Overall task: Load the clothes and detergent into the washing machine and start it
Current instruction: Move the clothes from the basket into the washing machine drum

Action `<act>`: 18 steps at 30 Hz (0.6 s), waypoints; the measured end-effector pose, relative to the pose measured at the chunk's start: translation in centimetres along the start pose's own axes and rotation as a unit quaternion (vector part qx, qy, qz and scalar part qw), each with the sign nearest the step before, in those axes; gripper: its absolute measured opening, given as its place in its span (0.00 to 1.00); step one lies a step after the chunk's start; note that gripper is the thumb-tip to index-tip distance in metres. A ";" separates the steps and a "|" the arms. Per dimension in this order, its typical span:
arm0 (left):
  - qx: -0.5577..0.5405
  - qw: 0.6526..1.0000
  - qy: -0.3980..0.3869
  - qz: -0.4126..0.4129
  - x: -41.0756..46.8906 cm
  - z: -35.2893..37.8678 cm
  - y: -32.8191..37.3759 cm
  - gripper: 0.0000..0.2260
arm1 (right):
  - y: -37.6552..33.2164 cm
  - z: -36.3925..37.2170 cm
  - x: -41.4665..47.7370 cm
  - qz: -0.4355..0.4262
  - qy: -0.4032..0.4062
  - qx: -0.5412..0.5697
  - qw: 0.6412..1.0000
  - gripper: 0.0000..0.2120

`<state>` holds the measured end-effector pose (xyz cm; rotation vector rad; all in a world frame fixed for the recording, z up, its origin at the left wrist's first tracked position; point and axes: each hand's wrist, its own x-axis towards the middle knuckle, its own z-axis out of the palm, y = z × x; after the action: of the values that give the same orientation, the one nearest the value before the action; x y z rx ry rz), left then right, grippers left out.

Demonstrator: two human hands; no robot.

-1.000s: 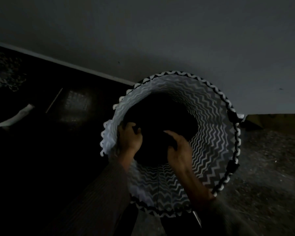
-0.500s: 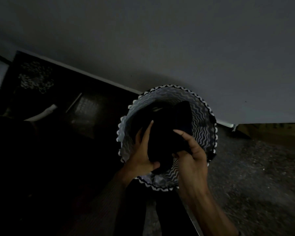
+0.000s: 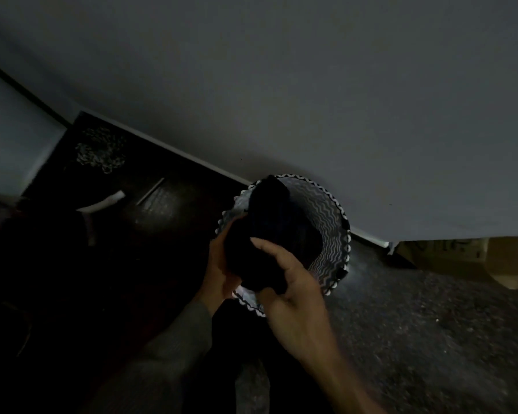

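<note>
A bundle of dark clothes (image 3: 263, 234) is lifted above a round laundry basket (image 3: 332, 222) with a black-and-white zigzag pattern, which stands on the floor by a pale wall. My left hand (image 3: 220, 267) grips the bundle from its left side. My right hand (image 3: 293, 282) holds it from the right and underneath, thumb across the cloth. The scene is very dim, and the basket's inside is mostly hidden by the clothes. No washing machine or detergent shows.
A dark, glossy low surface (image 3: 150, 210) lies to the left, with a patterned patch (image 3: 100, 150) and a pale strip (image 3: 102, 203) on it. A cardboard box (image 3: 449, 255) sits at the right by the wall. Speckled grey floor (image 3: 416, 324) spreads to the right.
Both hands went from reaching inside the basket to lifting the dark clothes up out of it. The view has pulled back, so the basket looks smaller.
</note>
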<state>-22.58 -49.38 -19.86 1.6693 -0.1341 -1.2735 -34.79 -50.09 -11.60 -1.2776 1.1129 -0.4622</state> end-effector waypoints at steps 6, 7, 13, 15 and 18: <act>0.025 0.996 0.072 -0.036 -2.9 -1.8 3.5 0.21 | -0.4 -0.6 -3.4 -0.141 0.162 -0.071 0.974 0.28; 0.026 0.996 0.081 -0.001 -3.5 -1.6 4.9 0.23 | 0.1 -0.8 -3.4 -0.133 0.196 -0.068 0.969 0.27; -0.040 0.993 0.078 0.084 -8.0 -1.8 11.6 0.22 | 3.3 -2.5 -1.3 -0.021 0.213 -0.104 0.971 0.33; -0.047 0.992 0.070 0.095 -9.3 -2.1 12.6 0.22 | 3.7 -2.6 0.1 0.014 0.164 -0.146 0.975 0.46; -0.038 0.989 0.070 0.128 -11.1 -2.2 14.3 0.22 | 3.1 -2.6 2.1 0.059 0.076 -0.134 0.986 0.59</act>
<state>-19.42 -48.53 -1.90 1.6121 -0.2045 -0.9551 -36.97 -52.20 -14.95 -1.4174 1.4090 -0.3328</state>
